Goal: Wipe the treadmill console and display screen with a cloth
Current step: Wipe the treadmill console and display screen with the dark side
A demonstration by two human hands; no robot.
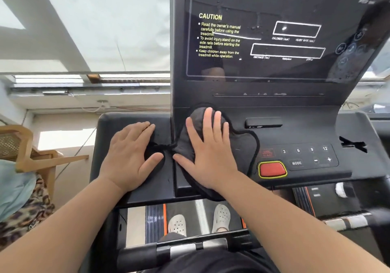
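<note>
Cloth (242, 146), dark grey and bunched, lies on the treadmill console (295, 112) just left of the red button (272, 169), its dark-stitched edge close to that button. From the head camera, the right hand (207, 152) presses flat on it, fingers straight and slightly spread (nothing pinched). The left hand (130, 156) rests flat on the console's wing, farther left of the button, fingers straight and together, thumb out, holding nothing. The display screen (242, 4) rises above and behind the button, glossy black with a yellow CAUTION notice. Below the button, two white shoes (177, 224) show.
</note>
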